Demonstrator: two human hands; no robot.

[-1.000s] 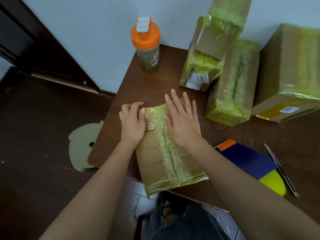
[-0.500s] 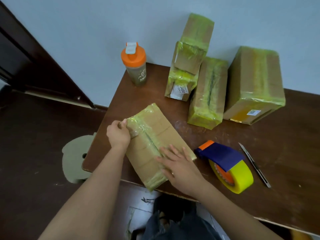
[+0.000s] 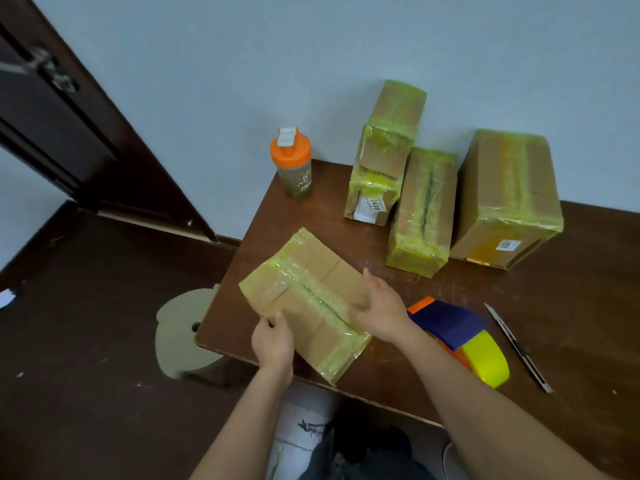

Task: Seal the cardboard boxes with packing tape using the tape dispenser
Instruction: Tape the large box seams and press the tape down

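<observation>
Cardboard box, taped, probably light and stiff with slick tape: left hand grips its 7 o'clock edge, right hand, fingers relaxed, cups its 3 o'clock side.

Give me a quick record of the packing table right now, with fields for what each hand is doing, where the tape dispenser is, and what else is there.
left hand: grips near left edge of the cardboard box
right hand: fingers straight, against the box's right side
box state: yellow tape along its seam and ends
tape dispenser: lying on the table, right of the box, untouched
utility knife: right of dispenser
taped boxes: four at the wall
shaker bottle: back left corner
</observation>
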